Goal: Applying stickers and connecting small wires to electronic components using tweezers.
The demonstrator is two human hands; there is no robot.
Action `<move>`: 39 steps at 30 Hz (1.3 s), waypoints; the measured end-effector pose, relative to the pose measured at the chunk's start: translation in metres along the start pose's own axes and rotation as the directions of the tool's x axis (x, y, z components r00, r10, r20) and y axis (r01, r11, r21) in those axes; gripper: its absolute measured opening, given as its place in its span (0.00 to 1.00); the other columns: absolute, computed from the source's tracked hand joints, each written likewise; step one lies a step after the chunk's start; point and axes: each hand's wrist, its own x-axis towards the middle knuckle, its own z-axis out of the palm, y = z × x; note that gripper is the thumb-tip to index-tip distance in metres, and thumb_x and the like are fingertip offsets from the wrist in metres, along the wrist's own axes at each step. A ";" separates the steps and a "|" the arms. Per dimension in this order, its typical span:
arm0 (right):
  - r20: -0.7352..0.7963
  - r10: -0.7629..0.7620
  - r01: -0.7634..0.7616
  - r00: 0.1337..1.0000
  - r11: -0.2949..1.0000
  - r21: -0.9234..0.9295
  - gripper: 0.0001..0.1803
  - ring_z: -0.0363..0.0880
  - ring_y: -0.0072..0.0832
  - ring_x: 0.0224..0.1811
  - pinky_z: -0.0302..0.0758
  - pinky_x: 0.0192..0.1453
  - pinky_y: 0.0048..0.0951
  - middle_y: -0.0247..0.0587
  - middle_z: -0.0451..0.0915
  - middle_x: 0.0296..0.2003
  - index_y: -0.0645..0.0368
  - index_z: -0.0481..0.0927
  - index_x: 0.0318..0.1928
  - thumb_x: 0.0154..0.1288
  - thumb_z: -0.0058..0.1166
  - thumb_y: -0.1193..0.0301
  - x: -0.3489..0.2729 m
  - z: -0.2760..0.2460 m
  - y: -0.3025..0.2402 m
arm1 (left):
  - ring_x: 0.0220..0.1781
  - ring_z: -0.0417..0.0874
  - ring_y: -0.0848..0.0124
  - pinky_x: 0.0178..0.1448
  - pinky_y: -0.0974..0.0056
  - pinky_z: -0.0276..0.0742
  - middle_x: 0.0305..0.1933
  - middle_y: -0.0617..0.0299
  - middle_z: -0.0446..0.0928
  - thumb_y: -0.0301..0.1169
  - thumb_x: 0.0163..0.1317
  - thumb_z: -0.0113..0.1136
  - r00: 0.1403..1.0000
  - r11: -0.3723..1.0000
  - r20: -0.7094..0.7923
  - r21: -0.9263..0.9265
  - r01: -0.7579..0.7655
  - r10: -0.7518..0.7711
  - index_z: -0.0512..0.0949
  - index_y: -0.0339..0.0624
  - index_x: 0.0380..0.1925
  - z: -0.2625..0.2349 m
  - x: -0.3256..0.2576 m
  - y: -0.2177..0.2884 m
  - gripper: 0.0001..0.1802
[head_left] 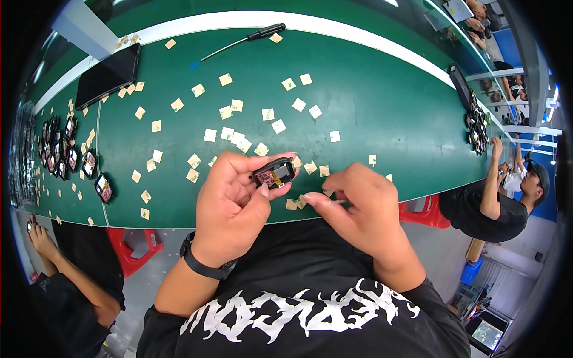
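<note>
My left hand (236,200), with a dark band at the wrist, is closed around a small black device casing (274,173). The casing's open face is turned up and shows a red circuit board, a grey block and a bit of yellow. Just to the right, my right hand (361,203) is pinched over the table's near edge, apart from the casing. A thin pale piece shows between its thumb and fingers, too small to name. Small cream square stickers (291,204) lie beside the right fingertips.
Many more square stickers (237,105) are scattered over the green table (388,107). A screwdriver (265,32) and a black tablet-like slab (108,76) lie at the back. Similar casings (57,149) are heaped at left, others (477,128) at far right. Co-workers sit on both sides by red stools (427,212).
</note>
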 end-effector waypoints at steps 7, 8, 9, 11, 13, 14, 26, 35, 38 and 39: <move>0.057 -0.327 0.326 0.943 0.945 0.023 0.16 0.77 0.30 0.23 0.73 0.25 0.32 0.33 0.77 0.26 0.58 0.85 0.40 0.46 0.69 0.80 0.010 0.020 0.002 | 0.67 0.80 0.51 0.70 0.50 0.79 0.68 0.31 0.71 0.14 0.73 0.46 0.998 1.000 0.061 0.001 -0.010 0.010 0.65 0.38 0.57 -0.004 0.002 -0.002 0.15; 0.061 -0.358 0.359 0.932 0.933 -0.019 0.19 0.77 0.30 0.23 0.74 0.25 0.32 0.33 0.76 0.28 0.57 0.85 0.41 0.44 0.68 0.80 0.011 0.022 0.002 | 0.67 0.80 0.51 0.70 0.50 0.79 0.68 0.31 0.71 0.14 0.73 0.46 0.998 1.000 0.060 0.001 -0.010 0.010 0.65 0.38 0.57 -0.004 0.003 -0.004 0.15; 0.062 -0.360 0.362 0.931 0.932 -0.016 0.19 0.77 0.30 0.23 0.74 0.25 0.32 0.33 0.76 0.28 0.57 0.85 0.41 0.44 0.68 0.80 0.013 0.023 0.003 | 0.68 0.79 0.50 0.71 0.50 0.78 0.69 0.30 0.70 0.16 0.74 0.47 0.996 0.999 0.083 -0.026 -0.020 0.022 0.65 0.38 0.57 -0.005 0.003 -0.006 0.14; 0.077 -0.406 0.410 0.911 0.911 -0.045 0.20 0.77 0.29 0.24 0.74 0.25 0.31 0.33 0.74 0.29 0.57 0.85 0.42 0.44 0.68 0.80 0.014 0.025 0.004 | 0.69 0.78 0.49 0.71 0.50 0.77 0.70 0.30 0.69 0.17 0.75 0.47 0.994 0.998 0.103 -0.054 -0.032 0.037 0.66 0.38 0.57 -0.008 0.004 -0.006 0.13; 0.083 -0.404 0.410 0.911 0.909 -0.076 0.19 0.77 0.29 0.24 0.74 0.25 0.31 0.33 0.74 0.29 0.58 0.85 0.42 0.44 0.67 0.79 0.014 0.026 0.003 | 0.71 0.76 0.48 0.72 0.49 0.75 0.71 0.29 0.68 0.22 0.77 0.48 0.990 0.992 0.138 -0.119 0.030 -0.013 0.66 0.38 0.57 -0.011 0.004 -0.005 0.11; 0.087 -0.398 0.406 0.913 0.907 -0.110 0.19 0.77 0.29 0.24 0.74 0.25 0.32 0.34 0.74 0.29 0.58 0.85 0.42 0.45 0.67 0.79 0.013 0.027 0.002 | 0.71 0.76 0.48 0.72 0.49 0.75 0.71 0.29 0.68 0.22 0.77 0.48 0.991 0.992 0.136 -0.121 0.029 -0.012 0.66 0.38 0.57 -0.012 0.005 -0.004 0.11; 0.160 -0.432 0.460 0.888 0.849 -0.261 0.12 0.76 0.26 0.24 0.72 0.24 0.29 0.32 0.70 0.26 0.60 0.82 0.39 0.51 0.60 0.75 0.020 0.031 -0.016 | 0.74 0.73 0.57 0.76 0.56 0.64 0.70 0.36 0.72 0.23 0.78 0.46 0.979 0.998 0.197 0.039 0.052 -0.059 0.69 0.33 0.54 -0.020 0.009 0.004 0.09; 0.211 -0.393 0.427 0.895 0.892 -0.150 0.14 0.75 0.31 0.23 0.72 0.24 0.33 0.35 0.72 0.27 0.60 0.82 0.41 0.51 0.65 0.79 0.030 0.021 -0.022 | 0.68 0.76 0.66 0.70 0.61 0.73 0.71 0.41 0.71 0.23 0.80 0.43 0.983 0.993 0.156 -0.050 0.110 -0.101 0.68 0.34 0.57 -0.016 0.005 0.007 0.11; 0.127 -0.365 0.370 0.922 0.929 -0.019 0.13 0.75 0.31 0.24 0.71 0.24 0.33 0.36 0.76 0.28 0.60 0.82 0.41 0.53 0.66 0.79 0.030 0.011 -0.020 | 0.68 0.78 0.62 0.70 0.57 0.76 0.69 0.42 0.72 0.21 0.78 0.46 0.981 0.958 -0.015 -0.216 0.186 -0.194 0.67 0.34 0.59 -0.010 -0.001 0.011 0.13; 0.043 -0.306 0.304 0.951 0.952 0.043 0.12 0.74 0.30 0.24 0.71 0.25 0.32 0.37 0.78 0.29 0.60 0.82 0.41 0.55 0.67 0.79 0.024 0.003 -0.016 | 0.67 0.79 0.59 0.70 0.55 0.78 0.68 0.41 0.73 0.20 0.77 0.48 0.993 0.985 -0.055 -0.143 0.093 -0.101 0.67 0.34 0.60 -0.009 -0.003 0.013 0.15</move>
